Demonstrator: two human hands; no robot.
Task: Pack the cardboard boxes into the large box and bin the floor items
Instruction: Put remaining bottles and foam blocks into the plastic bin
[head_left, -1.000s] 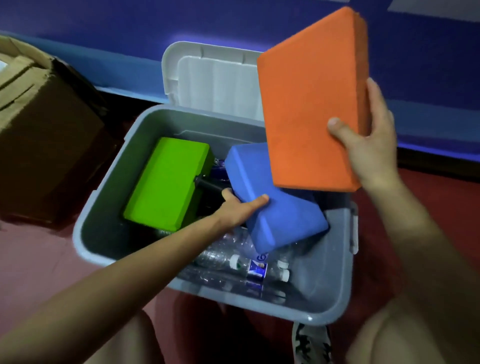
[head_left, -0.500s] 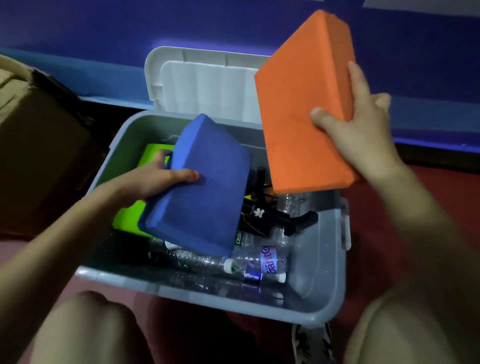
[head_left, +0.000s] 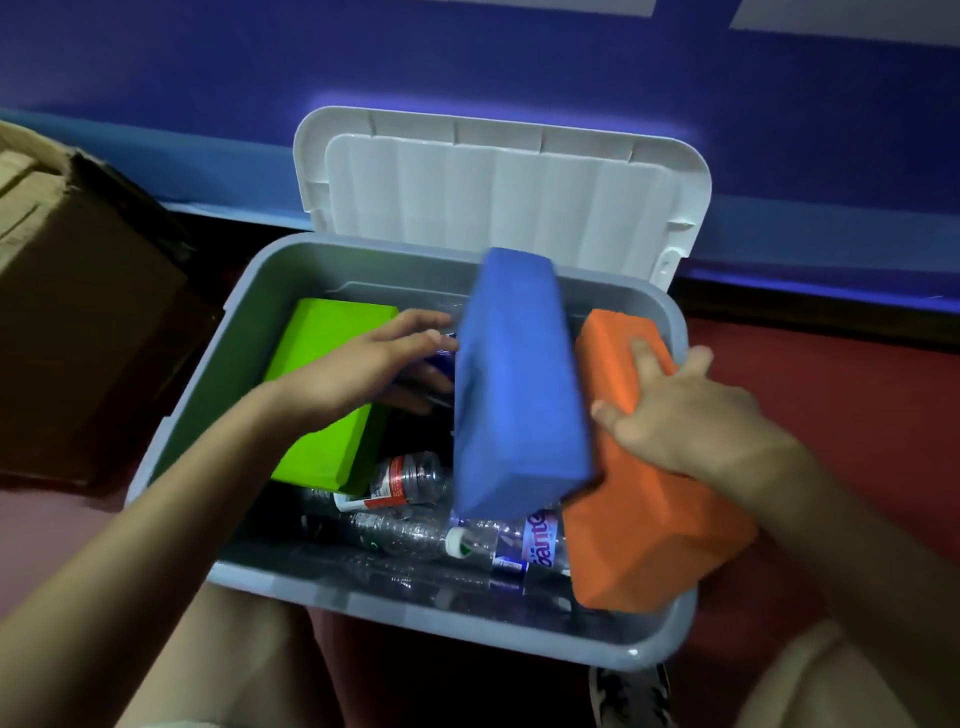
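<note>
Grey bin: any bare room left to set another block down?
Little. Bare strips: behind the green block along the bin's back wall, and the front-right corner below the orange block. Middle is crowded: bottles under the blue block.

The grey rectangular plastic bin (head_left: 197, 415) has a white ribbed plastic lid (head_left: 498, 197). The 3 plain pieces are a lime-green rectangular foam block (head_left: 322, 332), a blue rectangular foam block (head_left: 514, 384) and an orange rectangular foam block (head_left: 649, 535). 1 clear plastic bottle (head_left: 400, 480) wears a red-and-white label, another crumpled clear bottle (head_left: 540, 540) a blue-and-white one. The brown cardboard box (head_left: 78, 312) is unprinted, the painted wall (head_left: 467, 52) violet-blue, the floor (head_left: 831, 389) dark red, and the shoe (head_left: 628, 696) patterned black and white.
</note>
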